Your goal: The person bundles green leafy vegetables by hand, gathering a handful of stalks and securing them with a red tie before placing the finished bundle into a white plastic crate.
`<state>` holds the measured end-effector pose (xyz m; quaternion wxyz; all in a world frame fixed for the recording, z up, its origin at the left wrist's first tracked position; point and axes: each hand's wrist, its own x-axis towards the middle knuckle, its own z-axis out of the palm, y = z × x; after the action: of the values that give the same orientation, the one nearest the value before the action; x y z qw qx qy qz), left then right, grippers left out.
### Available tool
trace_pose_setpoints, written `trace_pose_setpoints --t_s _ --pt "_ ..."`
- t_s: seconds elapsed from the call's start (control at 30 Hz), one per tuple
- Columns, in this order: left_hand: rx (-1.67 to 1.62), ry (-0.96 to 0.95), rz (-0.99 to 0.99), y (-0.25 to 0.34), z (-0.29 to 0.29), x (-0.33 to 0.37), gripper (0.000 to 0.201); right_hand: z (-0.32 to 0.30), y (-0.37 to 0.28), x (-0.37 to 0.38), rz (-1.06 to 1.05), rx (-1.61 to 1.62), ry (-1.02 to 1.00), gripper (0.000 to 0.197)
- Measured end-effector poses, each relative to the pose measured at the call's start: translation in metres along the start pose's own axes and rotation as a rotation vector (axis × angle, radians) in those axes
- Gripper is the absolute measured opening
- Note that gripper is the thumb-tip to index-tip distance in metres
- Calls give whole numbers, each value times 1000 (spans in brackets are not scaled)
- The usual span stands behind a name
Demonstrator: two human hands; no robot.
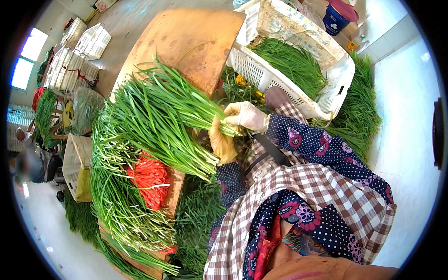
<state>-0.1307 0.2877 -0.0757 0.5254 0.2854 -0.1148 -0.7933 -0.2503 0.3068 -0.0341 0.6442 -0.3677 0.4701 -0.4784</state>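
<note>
My left hand, in a yellowish glove, is closed around the pale stem end of a bunch of garlic chives. The leaves of that bunch stretch left over the wooden table. At the cut ends, my right hand in a whitish glove has its fingers pinched together; whether it grips a stem or something small is hidden. Just below the held bunch lie more loose chives on the board. A bundle of red ties sits among the chive piles, left of my left hand.
The wooden table runs along my left. A white plastic crate with chives stands at the upper right, beside more chives on the floor. Behind it is a dark blue bucket. Stacked crates and a person are at far left.
</note>
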Motion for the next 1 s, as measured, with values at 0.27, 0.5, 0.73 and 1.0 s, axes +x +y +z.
trace_pose_setpoints --t_s 0.27,0.5,0.73,1.0 --pt "-65 17 -17 1 -2 1 30 -23 -24 -32 -193 347 129 12" --pt "-122 5 -13 3 0 1 30 -63 -1 -35 285 -246 213 25" --pt "-168 -8 -20 3 -5 -1 30 -42 -2 -23 147 -664 249 37" --pt "69 36 70 3 4 -7 27 14 20 7 -104 -1272 -52 52"
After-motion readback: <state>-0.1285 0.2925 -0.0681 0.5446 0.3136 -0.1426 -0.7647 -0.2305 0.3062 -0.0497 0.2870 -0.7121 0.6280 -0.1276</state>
